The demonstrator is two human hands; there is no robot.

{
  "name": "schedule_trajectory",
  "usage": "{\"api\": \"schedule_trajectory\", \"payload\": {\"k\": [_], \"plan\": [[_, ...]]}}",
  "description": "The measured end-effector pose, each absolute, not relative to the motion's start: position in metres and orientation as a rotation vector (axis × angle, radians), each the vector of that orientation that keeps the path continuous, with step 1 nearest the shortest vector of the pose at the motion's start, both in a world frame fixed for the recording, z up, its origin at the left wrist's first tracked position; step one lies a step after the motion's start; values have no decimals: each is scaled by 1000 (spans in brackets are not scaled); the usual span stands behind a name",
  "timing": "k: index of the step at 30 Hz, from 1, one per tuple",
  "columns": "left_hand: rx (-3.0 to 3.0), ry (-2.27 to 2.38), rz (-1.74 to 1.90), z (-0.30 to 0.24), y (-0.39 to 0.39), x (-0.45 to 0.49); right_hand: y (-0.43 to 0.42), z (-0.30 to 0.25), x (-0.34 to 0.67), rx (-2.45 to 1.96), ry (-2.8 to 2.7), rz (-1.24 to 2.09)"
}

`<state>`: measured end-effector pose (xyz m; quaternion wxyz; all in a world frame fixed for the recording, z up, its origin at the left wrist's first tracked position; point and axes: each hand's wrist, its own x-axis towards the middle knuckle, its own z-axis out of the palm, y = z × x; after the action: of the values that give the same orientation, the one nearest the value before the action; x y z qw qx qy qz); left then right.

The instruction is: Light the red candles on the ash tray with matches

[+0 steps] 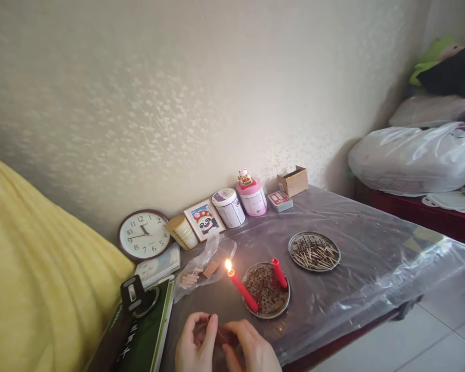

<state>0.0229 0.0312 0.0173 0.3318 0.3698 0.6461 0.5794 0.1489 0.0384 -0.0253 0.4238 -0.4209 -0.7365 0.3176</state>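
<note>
Curling near the lit candle [243, 292], left hand [197, 342] and right hand [252, 345] are seen, grasp indiscernible; the far-left clock [145, 238] is numbered.

Red candles, one burning and one unlit, stand in a round dish beside a small object held in two hands.

The lit candle [243, 291], the longer of the pair, slants up and to the left from the near-left edge of the speckled dish [264, 284], a bright flame at its tip. The shorter unlit candle [279, 274] stands near the right rim, its top darkened. Between the left hand [197, 343] and right hand [252, 345], just in front, the small reddish-brown object [221, 339] is mostly hidden by fingers.
</note>
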Motion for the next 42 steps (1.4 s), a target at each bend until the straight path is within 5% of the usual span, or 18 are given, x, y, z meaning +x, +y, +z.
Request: {"api": "schedule_trajectory", "payload": {"k": [13, 34, 42], "plan": [[708, 1519, 1740, -12, 14, 20, 32, -14, 144, -1017, -1746, 1139], [760, 1476, 1624, -13, 12, 16, 36, -4, 150, -1048, -1687, 1101], [727, 1346, 1665, -12, 13, 18, 42, -11, 142, -930, -1056, 1836]]}}
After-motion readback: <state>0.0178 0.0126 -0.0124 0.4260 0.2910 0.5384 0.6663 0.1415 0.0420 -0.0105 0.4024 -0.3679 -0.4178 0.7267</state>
